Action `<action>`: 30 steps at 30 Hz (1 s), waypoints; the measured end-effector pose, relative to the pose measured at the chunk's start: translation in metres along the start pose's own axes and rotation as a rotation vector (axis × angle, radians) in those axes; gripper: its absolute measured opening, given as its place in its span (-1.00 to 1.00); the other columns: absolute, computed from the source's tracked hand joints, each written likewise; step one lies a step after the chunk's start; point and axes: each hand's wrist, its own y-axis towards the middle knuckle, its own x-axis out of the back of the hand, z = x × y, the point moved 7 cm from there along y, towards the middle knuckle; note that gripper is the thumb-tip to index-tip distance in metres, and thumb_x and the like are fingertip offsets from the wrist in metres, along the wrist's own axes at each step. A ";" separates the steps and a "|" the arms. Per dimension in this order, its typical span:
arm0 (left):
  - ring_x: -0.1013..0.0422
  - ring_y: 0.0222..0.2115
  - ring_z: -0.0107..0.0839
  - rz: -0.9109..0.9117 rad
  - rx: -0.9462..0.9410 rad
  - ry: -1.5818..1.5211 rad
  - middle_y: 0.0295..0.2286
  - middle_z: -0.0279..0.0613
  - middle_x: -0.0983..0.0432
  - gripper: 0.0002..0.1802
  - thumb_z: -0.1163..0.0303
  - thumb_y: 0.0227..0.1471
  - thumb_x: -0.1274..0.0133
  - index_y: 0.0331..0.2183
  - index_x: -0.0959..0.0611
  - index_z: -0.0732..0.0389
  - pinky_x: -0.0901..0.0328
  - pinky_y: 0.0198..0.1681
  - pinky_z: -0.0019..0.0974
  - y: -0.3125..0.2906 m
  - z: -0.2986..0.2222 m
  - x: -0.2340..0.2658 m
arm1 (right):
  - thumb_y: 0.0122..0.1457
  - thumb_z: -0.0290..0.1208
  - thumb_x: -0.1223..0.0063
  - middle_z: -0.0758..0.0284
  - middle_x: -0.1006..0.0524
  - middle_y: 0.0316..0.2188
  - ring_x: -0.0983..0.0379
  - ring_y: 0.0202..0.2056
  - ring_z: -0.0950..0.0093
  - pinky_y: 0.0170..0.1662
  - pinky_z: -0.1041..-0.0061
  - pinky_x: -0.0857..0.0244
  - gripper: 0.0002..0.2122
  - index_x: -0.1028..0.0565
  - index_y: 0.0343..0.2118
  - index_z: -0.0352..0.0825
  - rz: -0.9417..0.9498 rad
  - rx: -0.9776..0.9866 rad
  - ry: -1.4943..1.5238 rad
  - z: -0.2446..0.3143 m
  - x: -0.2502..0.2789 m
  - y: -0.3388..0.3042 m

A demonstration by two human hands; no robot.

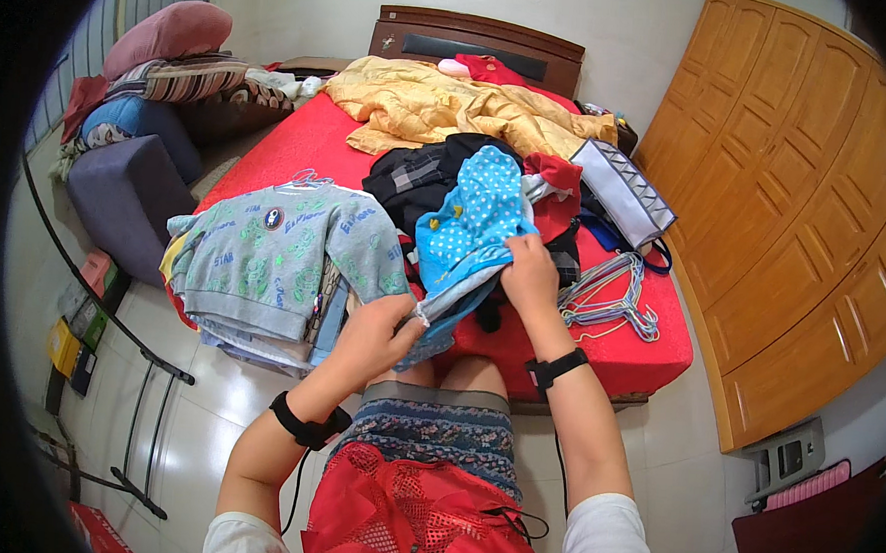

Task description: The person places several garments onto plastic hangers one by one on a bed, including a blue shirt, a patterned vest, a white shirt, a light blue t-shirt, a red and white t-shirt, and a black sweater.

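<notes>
A blue garment with white dots (484, 194) and a grey edge is stretched between my two hands over the front of the bed. My left hand (375, 331) pinches one end of its grey edge. At the garment's right side, my right hand (531, 274) is closed on the cloth, its fingertips partly hidden. Left of it lies a stack of clothes topped by a grey printed sweatshirt (269, 252), with hanger hooks (308, 178) showing at its far side. Several loose hangers (612, 300) lie tangled to the right of my right hand. Dark clothes (408, 183) are heaped behind the garment.
The bed has a red sheet (649, 352) and a rumpled yellow quilt (422, 95). A white storage box (623, 191) rests at its right side. Wooden wardrobes (808, 186) line the right wall. A purple sofa (126, 200) and a black metal rack (111, 309) stand left.
</notes>
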 end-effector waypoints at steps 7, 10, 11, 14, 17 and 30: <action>-0.37 -0.48 0.15 -0.219 0.077 0.306 -0.57 0.13 -0.41 -0.70 0.30 -0.17 -0.17 -0.52 -0.44 0.29 -0.24 -0.44 0.02 -0.002 0.026 0.030 | -0.15 -0.45 -0.11 0.22 -0.40 -0.53 -0.39 -0.42 0.19 -0.36 0.24 -0.30 -0.88 -0.41 -0.54 -0.31 -0.063 0.204 -0.190 0.024 0.038 -0.004; -0.36 -0.45 0.15 -0.284 0.073 0.337 -0.56 0.13 -0.40 -0.76 0.41 -0.21 -0.15 -0.51 -0.42 0.29 -0.23 -0.42 0.00 -0.002 0.031 0.041 | -0.16 -0.32 -0.20 0.26 -0.38 -0.57 -0.38 -0.47 0.24 -0.42 0.28 -0.29 -0.79 -0.39 -0.56 -0.26 -0.016 0.266 -0.173 0.036 0.050 -0.018; -0.36 -0.45 0.15 -0.281 0.071 0.332 -0.56 0.13 -0.40 -0.76 0.41 -0.21 -0.15 -0.51 -0.42 0.29 -0.23 -0.42 0.00 -0.001 0.030 0.041 | -0.16 -0.32 -0.20 0.26 -0.38 -0.57 -0.38 -0.47 0.24 -0.42 0.28 -0.29 -0.79 -0.39 -0.56 -0.26 -0.014 0.263 -0.177 0.036 0.052 -0.023; -0.34 -0.48 0.14 -0.385 0.014 0.340 -0.56 0.10 -0.37 -0.79 0.48 -0.25 -0.11 -0.50 -0.41 0.29 -0.22 -0.44 -0.01 0.000 0.022 0.050 | -0.19 -0.25 -0.25 0.29 -0.37 -0.59 -0.37 -0.52 0.28 -0.45 0.32 -0.29 -0.74 -0.39 -0.57 -0.25 -0.010 0.311 -0.205 0.041 0.058 -0.035; -0.34 -0.48 0.13 -0.481 0.001 0.361 -0.57 0.09 -0.36 -0.80 0.52 -0.27 -0.08 -0.49 -0.41 0.26 -0.21 -0.44 -0.01 0.002 0.020 0.067 | -0.20 -0.24 -0.27 0.27 -0.37 -0.60 -0.38 -0.50 0.27 -0.46 0.31 -0.29 -0.72 -0.39 -0.58 -0.26 0.030 0.283 -0.081 0.046 0.068 -0.041; -0.39 -0.43 0.15 -0.471 0.210 0.557 -0.51 0.09 -0.45 -0.78 0.64 -0.22 0.09 -0.40 -0.41 0.21 -0.23 -0.40 0.07 -0.008 0.064 0.090 | 0.00 -0.40 0.03 0.12 -0.55 -0.58 -0.54 -0.50 0.12 -0.43 0.12 -0.39 -0.90 -0.45 -0.53 -0.29 0.365 -0.221 -0.459 -0.013 0.085 -0.072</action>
